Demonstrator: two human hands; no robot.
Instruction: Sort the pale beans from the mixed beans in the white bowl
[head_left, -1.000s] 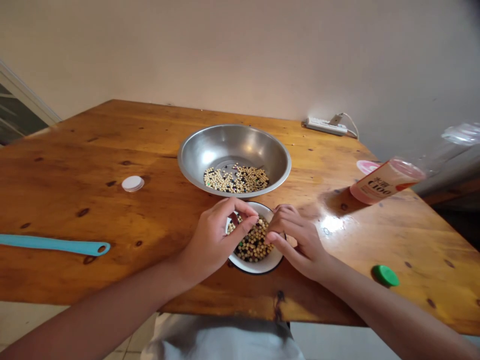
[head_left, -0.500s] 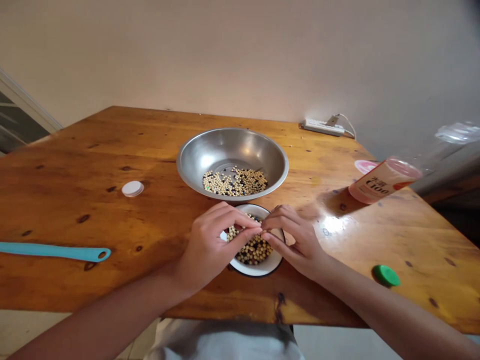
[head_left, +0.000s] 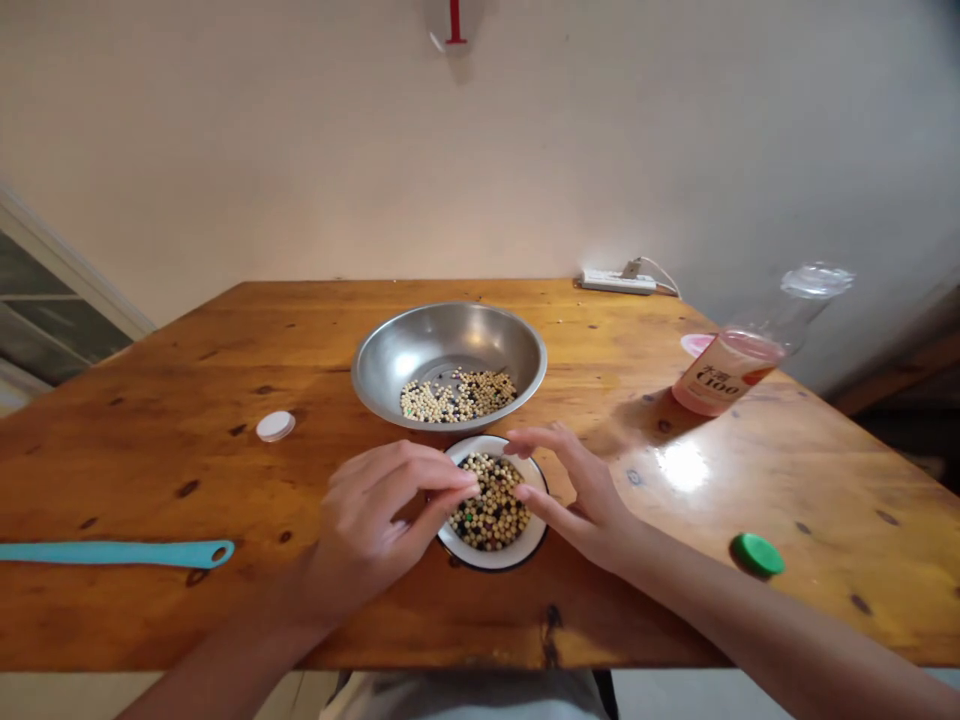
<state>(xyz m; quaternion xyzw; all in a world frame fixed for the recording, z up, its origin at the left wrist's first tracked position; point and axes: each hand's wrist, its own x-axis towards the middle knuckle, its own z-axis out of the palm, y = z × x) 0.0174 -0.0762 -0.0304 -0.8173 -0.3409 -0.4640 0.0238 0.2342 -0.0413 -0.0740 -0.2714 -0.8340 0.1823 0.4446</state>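
Note:
A small white bowl (head_left: 534, 540) with a dark rim holds many round beads (head_left: 491, 505), mostly pale with some black ones and a few green. Over its left side, my left hand (head_left: 394, 505) pinches thumb and fingertips together; anything between them is too small to make out. My right hand (head_left: 574, 490) is at the bowl's right side, thumb and index finger spread apart with nothing seen between them. Just behind the bowl stands a wide steel basin (head_left: 397, 350), with more pale and dark beads (head_left: 457, 395) spread over its bottom.
On the wooden table (head_left: 300, 330) lie a turquoise handle (head_left: 142, 554) and a white cap (head_left: 275, 426) at left. To the right are a bottle of pink liquid (head_left: 724, 370), a pink-and-white disc (head_left: 697, 344) and a green cap (head_left: 757, 554). A power strip (head_left: 617, 281) sits by the wall.
My hands were together, fingertips meeting above the bowl. They have since parted: the left is further left, still pinched, and the right has opened. The camera view has tilted up.

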